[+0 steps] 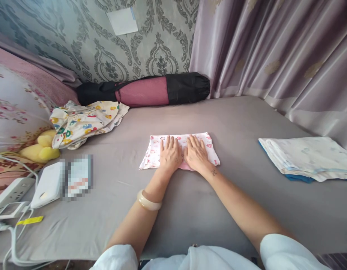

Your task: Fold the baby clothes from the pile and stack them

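A small folded cloth (153, 150), white with pink prints, lies on the grey bed sheet (190, 202) in the middle of the view. My left hand (170, 153) rests flat on its centre, fingers stretched out and slightly apart. My right hand (196, 152) lies flat right beside it, fingers also extended, touching the left hand at the thumbs. Both palms press down on the cloth. A pale bangle (148, 201) circles my left wrist.
A stack of folded pale cloths (308, 157) lies at the right. A crumpled colourful garment (83, 122) and a yellow plush toy (42, 148) sit at the left, with a power strip (10, 193), cables and a white device (48, 185). A rolled mat in a black bag (145, 92) lies against the wall.
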Motion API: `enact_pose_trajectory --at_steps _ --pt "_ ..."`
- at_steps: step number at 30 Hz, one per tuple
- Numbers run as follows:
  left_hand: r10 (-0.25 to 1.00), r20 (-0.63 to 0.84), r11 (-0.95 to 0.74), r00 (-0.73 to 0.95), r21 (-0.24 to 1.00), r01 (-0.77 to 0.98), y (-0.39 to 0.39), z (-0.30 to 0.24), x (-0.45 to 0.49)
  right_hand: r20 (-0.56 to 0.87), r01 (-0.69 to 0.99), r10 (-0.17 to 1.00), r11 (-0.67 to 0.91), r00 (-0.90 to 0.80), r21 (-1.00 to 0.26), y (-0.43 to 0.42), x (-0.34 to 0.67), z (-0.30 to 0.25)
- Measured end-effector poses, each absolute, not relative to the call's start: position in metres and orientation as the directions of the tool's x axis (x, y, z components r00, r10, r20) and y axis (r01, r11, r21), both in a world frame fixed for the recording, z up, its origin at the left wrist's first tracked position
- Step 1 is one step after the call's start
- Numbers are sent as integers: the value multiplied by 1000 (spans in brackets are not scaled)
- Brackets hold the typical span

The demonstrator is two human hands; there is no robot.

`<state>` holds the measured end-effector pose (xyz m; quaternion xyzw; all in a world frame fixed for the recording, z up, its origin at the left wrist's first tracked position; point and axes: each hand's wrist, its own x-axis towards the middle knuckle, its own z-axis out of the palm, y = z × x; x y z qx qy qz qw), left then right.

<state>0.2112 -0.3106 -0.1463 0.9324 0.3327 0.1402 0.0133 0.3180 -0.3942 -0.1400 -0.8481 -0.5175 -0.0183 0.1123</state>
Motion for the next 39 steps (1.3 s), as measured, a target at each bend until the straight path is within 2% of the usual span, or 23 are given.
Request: enact_pose_trajectory --at_steps 6,13,20,28,31,34,37,39 --pt "670 148 -741 727 171 649 -317 -149 211 88 880 886 -433 456 -197 -393 310 -144" --pt "754 166 -656 636 142 741 -289 -152 197 86 829 829 -534 552 -169 -396 332 -144" --pt "825 183 -565 535 224 794 -274 -148 187 116 783 775 -608 622 -133 -401 356 -139" --pt "849 139 -527 509 293 798 -268 -147 183 -1 738 748 -654 663 -164 -399 367 -143" --pt "860 170 -506 482 417 755 -265 -147 182 2 735 747 -655 665 -176 -399 367 -143" --pt "900 194 -415 391 656 630 -257 -146 179 -9 728 741 -662 672 -177 -399 367 -141" --pt "965 172 -231 198 914 334 -247 -142 177 -4 754 762 -641 647 -140 -397 363 -136" --pt "987 130 -135 95 989 56 -242 -140 175 21 796 800 -592 599 -126 -393 357 -134"
